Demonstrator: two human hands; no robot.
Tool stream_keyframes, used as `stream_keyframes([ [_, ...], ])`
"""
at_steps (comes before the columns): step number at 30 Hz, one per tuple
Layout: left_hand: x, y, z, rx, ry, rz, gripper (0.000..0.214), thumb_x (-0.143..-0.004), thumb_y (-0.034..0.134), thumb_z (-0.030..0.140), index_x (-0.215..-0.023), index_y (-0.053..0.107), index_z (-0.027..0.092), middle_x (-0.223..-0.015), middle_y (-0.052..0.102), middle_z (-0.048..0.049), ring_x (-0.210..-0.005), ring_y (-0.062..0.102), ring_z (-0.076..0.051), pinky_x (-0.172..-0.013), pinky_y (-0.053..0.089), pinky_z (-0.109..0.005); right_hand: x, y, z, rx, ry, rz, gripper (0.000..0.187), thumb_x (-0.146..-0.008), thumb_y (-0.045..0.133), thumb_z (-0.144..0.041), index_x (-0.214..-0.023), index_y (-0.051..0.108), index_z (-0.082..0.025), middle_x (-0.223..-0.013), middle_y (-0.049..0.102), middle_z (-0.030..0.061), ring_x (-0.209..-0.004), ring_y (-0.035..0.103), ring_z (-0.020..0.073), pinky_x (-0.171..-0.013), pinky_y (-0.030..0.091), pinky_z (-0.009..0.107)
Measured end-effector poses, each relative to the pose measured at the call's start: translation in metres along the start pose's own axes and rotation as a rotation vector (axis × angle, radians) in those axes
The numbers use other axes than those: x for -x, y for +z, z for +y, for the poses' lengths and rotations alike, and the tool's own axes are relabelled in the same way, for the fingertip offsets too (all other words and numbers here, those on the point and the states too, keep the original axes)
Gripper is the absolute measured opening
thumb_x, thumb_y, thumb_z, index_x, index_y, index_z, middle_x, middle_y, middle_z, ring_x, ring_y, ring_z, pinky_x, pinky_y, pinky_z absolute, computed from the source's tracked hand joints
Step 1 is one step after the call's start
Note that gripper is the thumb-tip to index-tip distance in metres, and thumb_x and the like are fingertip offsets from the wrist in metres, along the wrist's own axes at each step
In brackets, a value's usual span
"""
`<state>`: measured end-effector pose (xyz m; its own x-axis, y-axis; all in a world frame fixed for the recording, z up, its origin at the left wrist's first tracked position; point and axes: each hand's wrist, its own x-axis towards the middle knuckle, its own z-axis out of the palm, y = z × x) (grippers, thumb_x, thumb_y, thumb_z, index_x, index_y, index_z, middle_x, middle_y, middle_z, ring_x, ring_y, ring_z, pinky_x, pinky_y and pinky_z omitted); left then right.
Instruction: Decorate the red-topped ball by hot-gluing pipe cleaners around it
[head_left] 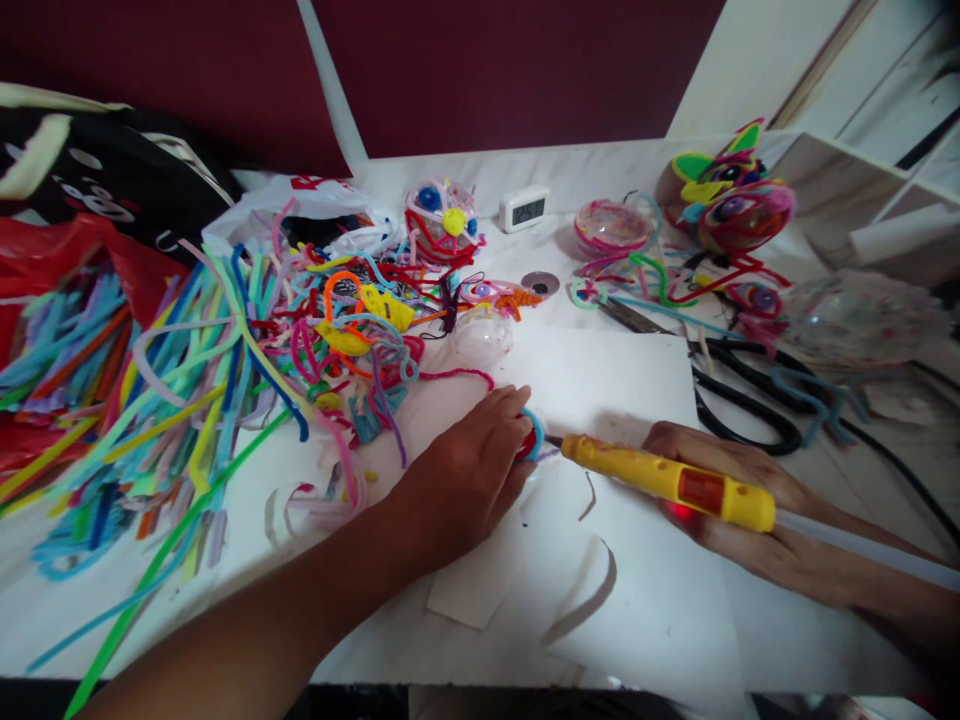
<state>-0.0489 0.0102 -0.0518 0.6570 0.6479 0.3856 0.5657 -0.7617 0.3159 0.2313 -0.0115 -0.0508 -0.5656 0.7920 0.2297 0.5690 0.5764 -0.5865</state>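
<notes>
My left hand [469, 470] is closed round a small coil of pipe cleaner [534, 432], red inside with a light blue edge, held down on the white paper [622, 375]. The fingers cover much of the coil. In my right hand [720, 500] is a yellow hot glue gun [667, 478] with a clear glue stick [862, 550] out of its back end. Its dark nozzle points left and meets or nearly meets the coil's right edge; I cannot tell which. A dark pink pipe cleaner [457, 374] runs behind my left hand.
Many loose pipe cleaners [172, 400] spread over the left side. Black-handled scissors [750, 420] lie at right. Along the back stand a decorated clear ball [446, 222], a small digital clock [525, 208], a clear bowl [611, 228] and a colourful figure [742, 205]. A paper scrap [476, 590] lies in front.
</notes>
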Motion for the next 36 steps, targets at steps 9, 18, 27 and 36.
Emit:
stream_keyframes([
  [9, 0.0, 0.001, -0.001, -0.011, 0.02, 0.011, 0.021, -0.091, 0.046, 0.014, -0.111, 0.045, 0.008, -0.132, 0.05, -0.0255, -0.13, 0.046, -0.03, -0.104, 0.047, -0.046, -0.006, -0.004, -0.012, -0.096, -0.012, -0.127, 0.015, -0.09, 0.043, -0.023, -0.093, 0.057, -0.028, -0.078, 0.058, 0.0007, -0.068, 0.06, 0.0155, -0.058, 0.051, 0.03],
  [18, -0.001, 0.001, 0.0, 0.014, 0.005, 0.007, 0.023, -0.091, 0.047, 0.014, -0.113, 0.045, 0.008, -0.134, 0.049, -0.0248, -0.131, 0.045, -0.029, -0.105, 0.046, -0.045, -0.008, -0.005, -0.016, -0.087, -0.014, -0.142, 0.021, -0.092, 0.039, -0.026, -0.099, 0.059, -0.029, -0.077, 0.058, 0.0004, -0.068, 0.06, 0.0156, -0.059, 0.051, 0.03],
  [27, -0.001, 0.0, -0.001, 0.009, -0.004, 0.002, 0.023, -0.091, 0.047, 0.014, -0.113, 0.045, 0.009, -0.135, 0.049, -0.0238, -0.131, 0.045, -0.029, -0.105, 0.046, -0.045, -0.009, -0.003, -0.017, -0.088, 0.016, -0.112, 0.024, -0.089, 0.042, -0.032, -0.104, 0.061, -0.033, -0.076, 0.06, 0.0018, -0.066, 0.061, 0.0195, -0.057, 0.052, 0.034],
  [36, 0.0, 0.0, 0.0, 0.002, -0.011, -0.011, 0.023, -0.091, 0.046, 0.015, -0.114, 0.043, 0.012, -0.136, 0.047, -0.0228, -0.133, 0.043, -0.028, -0.105, 0.046, -0.046, -0.008, -0.002, -0.012, -0.06, 0.025, -0.093, 0.017, -0.087, 0.046, -0.026, -0.095, 0.06, -0.029, -0.075, 0.059, 0.0003, -0.062, 0.059, 0.0162, -0.054, 0.051, 0.031],
])
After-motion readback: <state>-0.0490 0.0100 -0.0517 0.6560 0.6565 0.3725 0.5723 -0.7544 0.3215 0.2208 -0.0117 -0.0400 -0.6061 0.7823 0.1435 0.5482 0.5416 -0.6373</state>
